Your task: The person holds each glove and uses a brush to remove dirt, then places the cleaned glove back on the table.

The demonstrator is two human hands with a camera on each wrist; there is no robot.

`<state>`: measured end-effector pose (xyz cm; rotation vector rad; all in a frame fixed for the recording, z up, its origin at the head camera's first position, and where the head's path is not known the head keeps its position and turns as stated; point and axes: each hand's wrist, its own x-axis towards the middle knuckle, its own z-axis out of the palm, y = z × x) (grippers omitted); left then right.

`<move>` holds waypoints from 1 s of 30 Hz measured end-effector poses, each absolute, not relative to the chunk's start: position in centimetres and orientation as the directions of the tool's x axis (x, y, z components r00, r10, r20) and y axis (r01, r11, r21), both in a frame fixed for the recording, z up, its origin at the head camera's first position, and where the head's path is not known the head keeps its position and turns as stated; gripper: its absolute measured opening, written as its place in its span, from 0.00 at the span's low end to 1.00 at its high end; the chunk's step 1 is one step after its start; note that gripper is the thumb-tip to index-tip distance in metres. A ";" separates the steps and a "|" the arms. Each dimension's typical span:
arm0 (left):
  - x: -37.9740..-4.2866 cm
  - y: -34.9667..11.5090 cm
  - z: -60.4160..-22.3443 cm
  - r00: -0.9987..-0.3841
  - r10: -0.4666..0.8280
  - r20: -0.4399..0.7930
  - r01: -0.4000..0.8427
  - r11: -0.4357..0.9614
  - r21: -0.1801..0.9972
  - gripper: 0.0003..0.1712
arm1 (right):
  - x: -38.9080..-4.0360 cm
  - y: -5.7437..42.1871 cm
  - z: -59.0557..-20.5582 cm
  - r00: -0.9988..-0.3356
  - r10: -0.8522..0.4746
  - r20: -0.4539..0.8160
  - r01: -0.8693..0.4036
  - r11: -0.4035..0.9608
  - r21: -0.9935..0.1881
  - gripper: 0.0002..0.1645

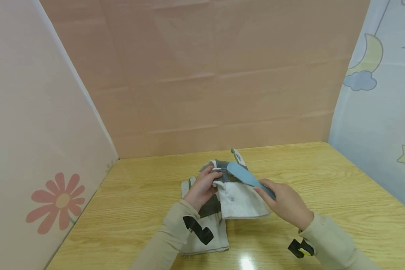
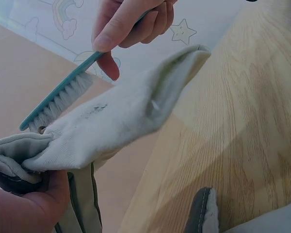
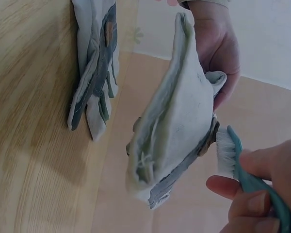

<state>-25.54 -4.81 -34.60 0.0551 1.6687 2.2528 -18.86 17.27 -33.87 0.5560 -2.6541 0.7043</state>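
Brush (image 1: 245,177) (white-bristled) in right hand (image 1: 287,203); left hand (image 1: 202,189) grips glove (image 1: 241,202).

two gloves (image 1: 241,202), two hands (image 1: 287,202), one brush (image 1: 244,174)
one glove (image 1: 219,236) near left, one farther right; one left hand (image 1: 202,187), one right hand; one table (image 1: 341,180), two sleeves (image 1: 334,240), two black wrist pieces (image 1: 198,229), one pink flower (image 1: 62,200) at left.

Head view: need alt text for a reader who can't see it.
A person's left hand holds a white-and-gray glove above a wooden table, and the right hand holds a blue brush over it. A second glove lies on the table below.
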 end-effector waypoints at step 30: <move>-25.9 -4.1 -34.5 -0.942 0.284 -0.178 -0.262 -0.294 0.919 0.39 | -19.8 17.0 -34.3 -0.871 -0.293 0.393 -0.459 0.769 -0.444 0.11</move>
